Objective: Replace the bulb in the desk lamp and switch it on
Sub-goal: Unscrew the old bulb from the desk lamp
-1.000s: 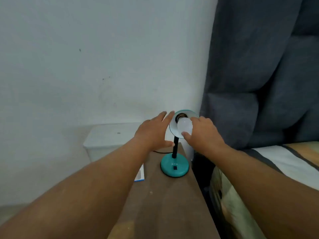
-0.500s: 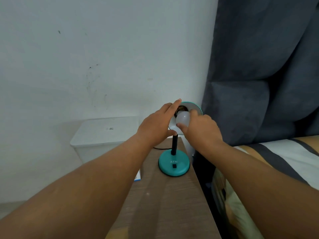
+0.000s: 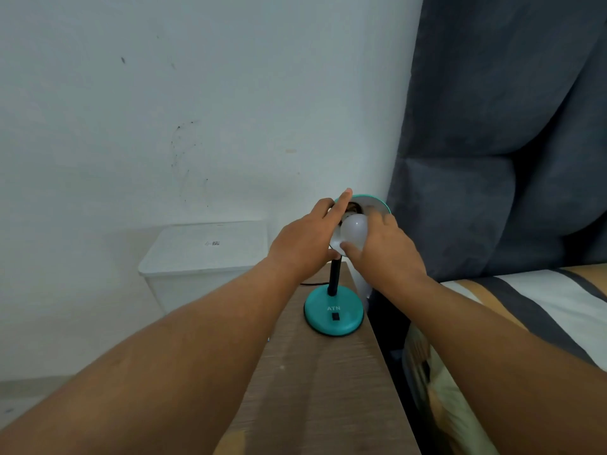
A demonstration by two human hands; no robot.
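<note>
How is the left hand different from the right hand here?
The left hand lies with straight fingers against the lamp shade; the right hand curls round the white bulb. The left hand is left of the bulb, the right hand right of it. Both are up at the lamp's head.

A teal desk lamp stands near the right edge of a wood-grain tabletop, its shade tipped toward the camera. The left hand lays straight fingers against the shade's left rim, while the right hand curls thumb and fingers round the white bulb at the shade's mouth. A white lidded box stands to the left by the wall, and a striped bed lies to the right.
</note>
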